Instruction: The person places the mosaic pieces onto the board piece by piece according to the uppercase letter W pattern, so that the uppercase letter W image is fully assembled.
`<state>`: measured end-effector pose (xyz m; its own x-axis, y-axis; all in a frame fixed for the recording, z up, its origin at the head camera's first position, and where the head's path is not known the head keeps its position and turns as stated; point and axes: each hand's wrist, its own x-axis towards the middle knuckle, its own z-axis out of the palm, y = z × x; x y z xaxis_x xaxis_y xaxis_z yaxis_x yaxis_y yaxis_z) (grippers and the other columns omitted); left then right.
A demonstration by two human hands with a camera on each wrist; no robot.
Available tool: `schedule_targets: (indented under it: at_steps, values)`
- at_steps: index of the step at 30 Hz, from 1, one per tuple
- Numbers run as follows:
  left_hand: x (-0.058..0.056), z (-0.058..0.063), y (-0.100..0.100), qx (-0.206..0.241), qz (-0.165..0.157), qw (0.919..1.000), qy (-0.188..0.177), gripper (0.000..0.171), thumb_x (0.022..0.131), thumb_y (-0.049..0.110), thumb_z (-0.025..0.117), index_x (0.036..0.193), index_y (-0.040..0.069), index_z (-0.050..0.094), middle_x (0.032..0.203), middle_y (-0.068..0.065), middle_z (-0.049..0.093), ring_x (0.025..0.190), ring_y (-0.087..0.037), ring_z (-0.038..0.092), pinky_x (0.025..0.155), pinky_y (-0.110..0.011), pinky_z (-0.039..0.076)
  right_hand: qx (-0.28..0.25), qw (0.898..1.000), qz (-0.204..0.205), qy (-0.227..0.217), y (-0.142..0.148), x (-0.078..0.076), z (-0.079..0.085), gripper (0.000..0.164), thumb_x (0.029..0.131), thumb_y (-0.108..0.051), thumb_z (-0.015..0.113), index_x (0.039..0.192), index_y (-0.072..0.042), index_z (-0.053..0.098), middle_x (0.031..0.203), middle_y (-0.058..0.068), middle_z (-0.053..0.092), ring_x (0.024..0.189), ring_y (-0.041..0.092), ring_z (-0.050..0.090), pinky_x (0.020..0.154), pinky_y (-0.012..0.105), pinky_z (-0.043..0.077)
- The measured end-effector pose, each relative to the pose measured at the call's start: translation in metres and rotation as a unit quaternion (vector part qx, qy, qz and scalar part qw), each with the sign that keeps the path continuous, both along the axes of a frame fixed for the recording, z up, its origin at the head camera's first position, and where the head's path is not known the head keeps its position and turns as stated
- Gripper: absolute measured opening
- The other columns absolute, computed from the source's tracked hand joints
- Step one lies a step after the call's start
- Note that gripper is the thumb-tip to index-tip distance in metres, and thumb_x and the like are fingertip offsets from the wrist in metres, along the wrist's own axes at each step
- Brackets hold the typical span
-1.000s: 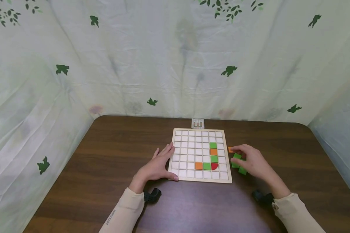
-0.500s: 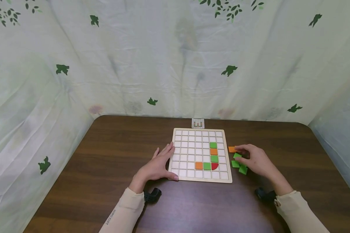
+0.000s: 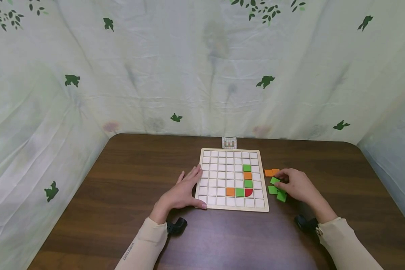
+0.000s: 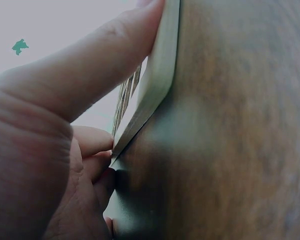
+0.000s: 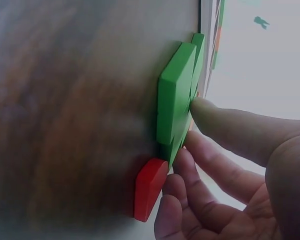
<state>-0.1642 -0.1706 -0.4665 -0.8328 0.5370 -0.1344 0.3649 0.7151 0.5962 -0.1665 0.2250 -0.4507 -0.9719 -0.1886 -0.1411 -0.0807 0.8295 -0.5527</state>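
In the head view a pale wooden grid board (image 3: 218,208) lies on the table. My left hand (image 3: 180,191) steadies its left side, thumb on the near corner and fingers extended along the edge. Coloured tiles sit in some cells: green ones, orange ones and a red rounded one (image 3: 248,192). Right of the board, my right hand (image 3: 298,185) pinches a green tile (image 3: 275,180) by its edges between thumb and index finger, low over the tabletop. More green tiles (image 3: 281,197) lie around it. Two orange tiles (image 3: 268,173) lie side by side just beyond the fingertips.
A small printed card (image 3: 229,143) lies behind the board at the table's (image 3: 148,157) back edge. In the right wrist view a red tile (image 5: 150,192) lies beside the green ones, hidden under my hand in the head view. A white curtain (image 3: 195,75) hangs behind.
My right hand has drawn back to the right from beside the board, uncovering two orange tiles, and its fingers now meet the green tile. My left hand stays at the board's edge.
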Motion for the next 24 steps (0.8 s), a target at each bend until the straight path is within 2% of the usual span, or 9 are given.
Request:
schedule_targets:
  at_steps: [14,24]
  values:
    - [-0.0008,-0.0017,-0.0002,-0.003,-0.006,0.9999,0.012,0.123,0.073,0.05,0.087,0.16,0.001,0.015,0.169,-0.01,0.004,0.154,-0.024,0.002,0.121,-0.055,-0.002,0.01,1.0,0.016,0.012,-0.0005,-0.0021,0.0,0.025,0.093,-0.012,0.07,0.112,0.003,0.073,0.103,0.015,0.07,0.089,0.028,0.064,0.074,0.044,0.055]
    - [-0.0006,-0.0016,-0.0003,-0.002,-0.005,0.9999,0.011,0.123,0.073,0.05,0.087,0.16,0.001,0.014,0.169,-0.01,0.004,0.155,-0.024,0.002,0.121,-0.055,-0.002,0.017,1.0,0.013,0.019,-0.0009,-0.0027,0.001,0.028,0.092,-0.011,0.071,0.116,0.003,0.072,0.105,0.016,0.069,0.093,0.03,0.063,0.077,0.047,0.055]
